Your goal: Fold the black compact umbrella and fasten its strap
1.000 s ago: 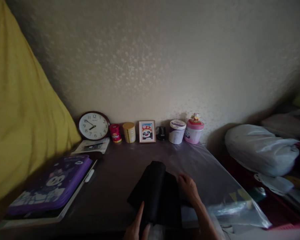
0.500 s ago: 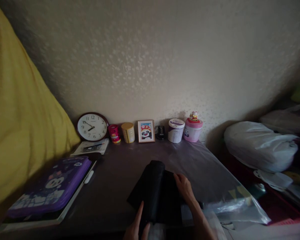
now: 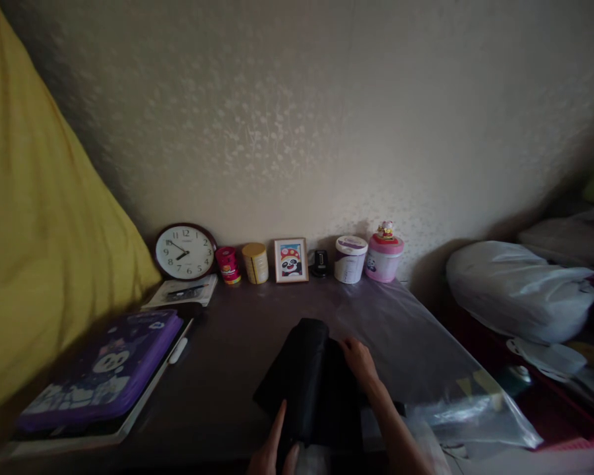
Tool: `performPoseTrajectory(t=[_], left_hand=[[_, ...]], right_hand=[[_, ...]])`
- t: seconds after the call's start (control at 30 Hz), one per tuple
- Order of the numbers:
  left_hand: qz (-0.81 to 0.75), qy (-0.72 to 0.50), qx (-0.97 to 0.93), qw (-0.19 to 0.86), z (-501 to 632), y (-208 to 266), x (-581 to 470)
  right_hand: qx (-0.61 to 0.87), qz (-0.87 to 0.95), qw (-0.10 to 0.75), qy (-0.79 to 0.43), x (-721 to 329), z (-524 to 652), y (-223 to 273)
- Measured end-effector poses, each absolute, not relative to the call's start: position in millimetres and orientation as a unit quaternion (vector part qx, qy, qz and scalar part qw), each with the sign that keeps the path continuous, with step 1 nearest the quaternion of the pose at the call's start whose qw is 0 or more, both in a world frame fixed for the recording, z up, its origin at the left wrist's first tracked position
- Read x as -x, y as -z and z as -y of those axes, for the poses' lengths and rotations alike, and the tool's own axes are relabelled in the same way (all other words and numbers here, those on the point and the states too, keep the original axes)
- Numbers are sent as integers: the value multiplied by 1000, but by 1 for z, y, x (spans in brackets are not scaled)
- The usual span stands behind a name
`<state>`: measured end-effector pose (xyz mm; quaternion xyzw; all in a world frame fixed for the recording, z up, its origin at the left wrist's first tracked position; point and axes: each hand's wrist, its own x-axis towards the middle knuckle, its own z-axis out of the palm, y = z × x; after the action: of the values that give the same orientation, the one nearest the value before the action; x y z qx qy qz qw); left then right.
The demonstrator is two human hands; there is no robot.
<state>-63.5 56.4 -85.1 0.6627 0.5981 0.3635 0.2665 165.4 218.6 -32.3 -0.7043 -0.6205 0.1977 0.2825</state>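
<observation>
A black fabric-like item [image 3: 304, 382] lies near the front of the table, with a thick rolled part along its middle and flat flaps on both sides. Its exact kind is hard to make out in the dim light. At its lower end, my left hand [image 3: 272, 450] grips the rolled part, thumb and finger on either side. My right hand [image 3: 359, 363] has its fingers closed on the upper edge of the right flap. The underside of the item and some of my fingertips are hidden.
Along the wall stand a clock [image 3: 185, 252], a red can [image 3: 228, 266], a yellow-lidded can [image 3: 255, 263], a framed panda picture [image 3: 291, 260] and two tubs [image 3: 350, 260]. A purple case [image 3: 101, 369] lies left, beside a yellow curtain [image 3: 54, 198]. White bags [image 3: 515, 284] sit right of the plastic-covered table [image 3: 228, 369].
The view has shifted very slightly. My right hand has moved a little up and left along the black item's edge; my left hand stays at the lower end.
</observation>
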Motion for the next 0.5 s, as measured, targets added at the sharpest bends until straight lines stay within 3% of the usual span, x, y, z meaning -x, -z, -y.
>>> performPoseTrajectory(t=[0.5], left_hand=[[-587, -380, -662, 270, -56, 81, 63]], right_hand=[[736, 552, 316, -232, -168, -206, 35]])
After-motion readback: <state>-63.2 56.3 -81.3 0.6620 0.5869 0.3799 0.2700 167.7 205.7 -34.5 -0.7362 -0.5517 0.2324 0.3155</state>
